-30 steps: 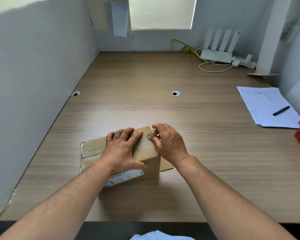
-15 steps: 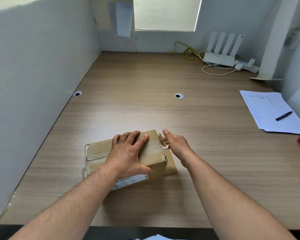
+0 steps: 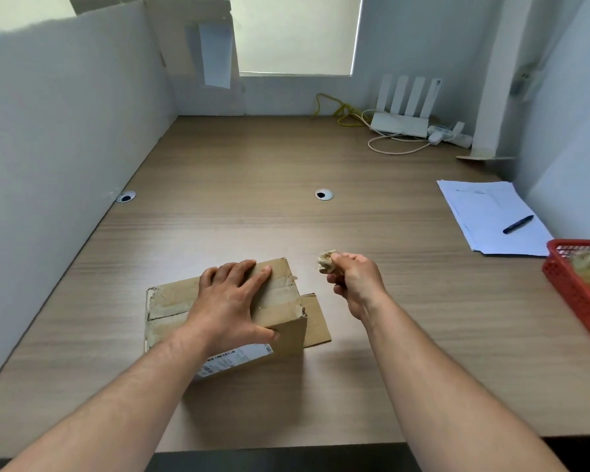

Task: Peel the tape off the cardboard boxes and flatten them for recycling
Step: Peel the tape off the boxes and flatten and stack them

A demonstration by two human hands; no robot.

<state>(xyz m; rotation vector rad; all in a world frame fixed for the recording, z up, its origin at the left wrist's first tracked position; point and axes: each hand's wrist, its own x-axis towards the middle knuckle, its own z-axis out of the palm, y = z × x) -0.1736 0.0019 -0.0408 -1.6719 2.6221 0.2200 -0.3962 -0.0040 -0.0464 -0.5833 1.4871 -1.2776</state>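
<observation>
In the lower middle of the frame the left hand (image 3: 232, 301) is pressing down on the cardboard box (image 3: 172, 296), fingers spread flat across its top and the thumb lying against the near face just above a white shipping label (image 3: 235, 357). The box is sitting on the surface (image 3: 252, 185) left of centre, still standing at full height, with 1 flap (image 3: 315, 318) poking out at its right. A pale tape strip (image 3: 281, 296) is still running across the top, so peeling looks only partly done and flattening is not yet started. Just right of the box, apart from it, the right hand (image 3: 355, 284) is hovering with its fingers curled, pinching a crumpled tape wad (image 3: 326, 261). At the right edge a red basket (image 3: 573, 291) is holding pale crumpled stuff, probably discarded tape, which looks like the wad's likely destination. Farther back at the right, papers (image 3: 484, 212) with a pen (image 3: 518, 224) are lying, and a white router (image 3: 401, 122) is standing at the upper right.
</observation>
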